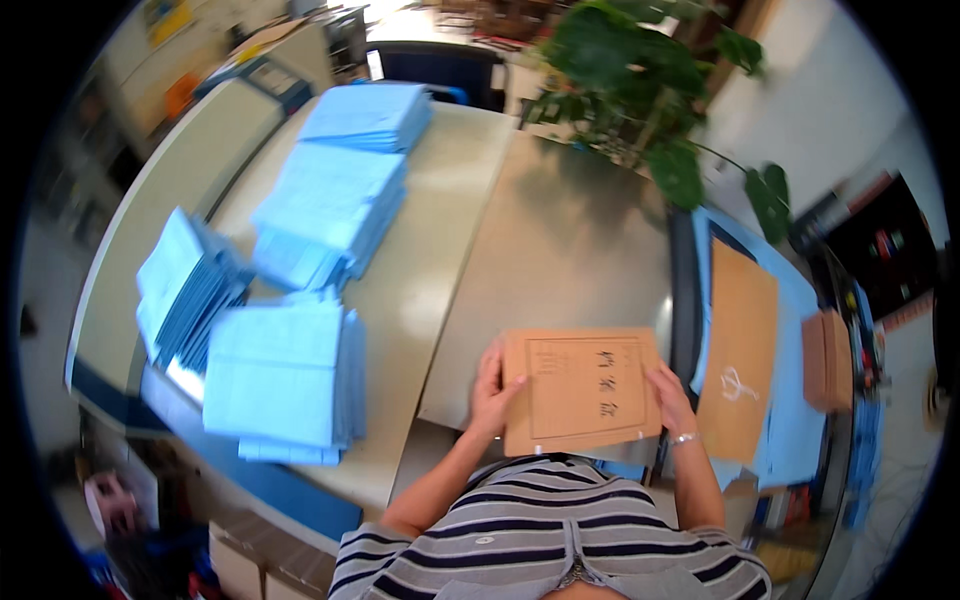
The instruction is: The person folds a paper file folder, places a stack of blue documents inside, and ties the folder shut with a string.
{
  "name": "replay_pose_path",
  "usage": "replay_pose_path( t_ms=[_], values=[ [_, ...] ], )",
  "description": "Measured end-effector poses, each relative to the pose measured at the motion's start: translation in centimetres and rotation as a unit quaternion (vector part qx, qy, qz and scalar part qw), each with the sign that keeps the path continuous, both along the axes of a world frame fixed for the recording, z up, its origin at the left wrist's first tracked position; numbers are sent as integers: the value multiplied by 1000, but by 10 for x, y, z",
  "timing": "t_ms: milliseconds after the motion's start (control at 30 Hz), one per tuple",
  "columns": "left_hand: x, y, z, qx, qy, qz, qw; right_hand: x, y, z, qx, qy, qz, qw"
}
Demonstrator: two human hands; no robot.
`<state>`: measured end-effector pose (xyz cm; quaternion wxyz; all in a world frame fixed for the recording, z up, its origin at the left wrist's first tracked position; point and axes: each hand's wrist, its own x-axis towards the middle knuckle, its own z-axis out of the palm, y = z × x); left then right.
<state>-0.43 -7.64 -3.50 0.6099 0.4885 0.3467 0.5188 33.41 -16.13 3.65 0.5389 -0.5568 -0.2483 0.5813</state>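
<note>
A flat brown cardboard file box point(570, 390), with a printed frame and lettering on its face, is held level in front of my body. My left hand point(492, 392) grips its left edge, thumb on top. On the opposite edge my right hand point(672, 402) holds it too, and a bracelet shows at that wrist. The box covers the near part of a smooth brownish tabletop point(560, 240). The fingers under the box are hidden.
Left of me, a pale desk point(440, 230) carries several stacks of blue folders point(275, 375), some leaning. At right lies a brown string-tie envelope point(740, 350) on blue sheets, beside a small brown box point(828, 360). A leafy plant point(620, 75) overhangs the far end; a dark chair point(440, 70) stands behind.
</note>
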Motion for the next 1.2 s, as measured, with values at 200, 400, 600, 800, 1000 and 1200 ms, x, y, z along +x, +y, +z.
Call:
replay_pose_path(
  t_ms=[200,400,600,800,1000,1200],
  values=[
    [-8,6,21,-28,-98,-44,994,-10,-10,7,-19,112,-94,989],
    [-19,13,29,-113,-137,-132,975,-53,-47,44,32,-5,-114,993],
    [-40,31,31,-291,-186,-316,884,-111,-73,126,102,-268,-139,948],
    [-53,28,-8,-282,-345,-358,820,-168,-92,199,150,-447,-40,881],
    [-54,-16,-9,-210,-382,-233,869,-166,-117,204,251,-472,58,843],
    [-37,-84,-13,-243,-343,-241,875,-113,-198,164,254,-285,46,923]
  ],
)
